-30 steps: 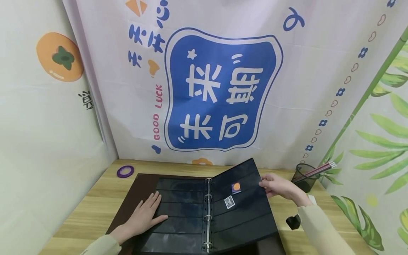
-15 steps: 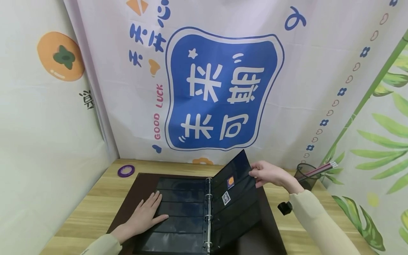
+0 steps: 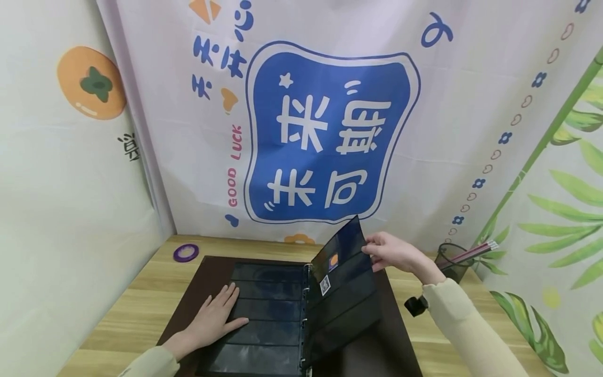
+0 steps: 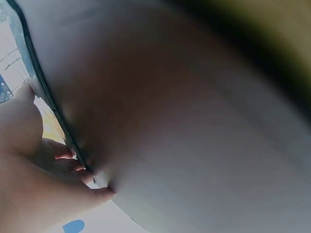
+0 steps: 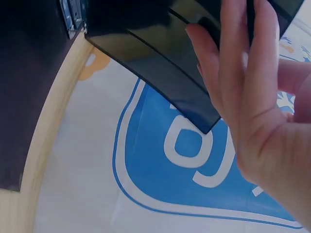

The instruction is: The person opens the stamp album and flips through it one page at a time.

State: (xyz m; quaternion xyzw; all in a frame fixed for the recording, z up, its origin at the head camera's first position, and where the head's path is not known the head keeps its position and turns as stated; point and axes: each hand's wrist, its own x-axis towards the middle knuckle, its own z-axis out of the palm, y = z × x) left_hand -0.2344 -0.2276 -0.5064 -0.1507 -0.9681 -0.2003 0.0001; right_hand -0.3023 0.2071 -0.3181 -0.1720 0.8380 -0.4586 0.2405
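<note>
A ring-bound stamp album with a dark brown cover (image 3: 207, 272) lies spread on the wooden table. Black pocket strips cross its left page (image 3: 270, 309), and metal rings (image 3: 304, 319) run down the middle. My left hand (image 3: 214, 317) rests on the left side with fingers outstretched. My right hand (image 3: 395, 256) pinches the outer edge of a black page (image 3: 346, 309) and holds it raised at a slant. Two stamps sit on that page: an orange and purple one (image 3: 333, 261) and a black-and-white one (image 3: 325, 285). The right wrist view shows the page (image 5: 189, 92) beside my fingers.
A purple tape roll (image 3: 186, 253) lies at the table's back left. At the back right stands a black mesh cup (image 3: 452, 267) with several pencils (image 3: 471, 250). A small black object (image 3: 416, 306) shows beside my right sleeve. Printed cloth (image 3: 212, 173) hangs behind the table.
My right hand has moved left and slightly up, turning the stamped page to a steeper slant toward the rings. The left hand has stayed in place.
</note>
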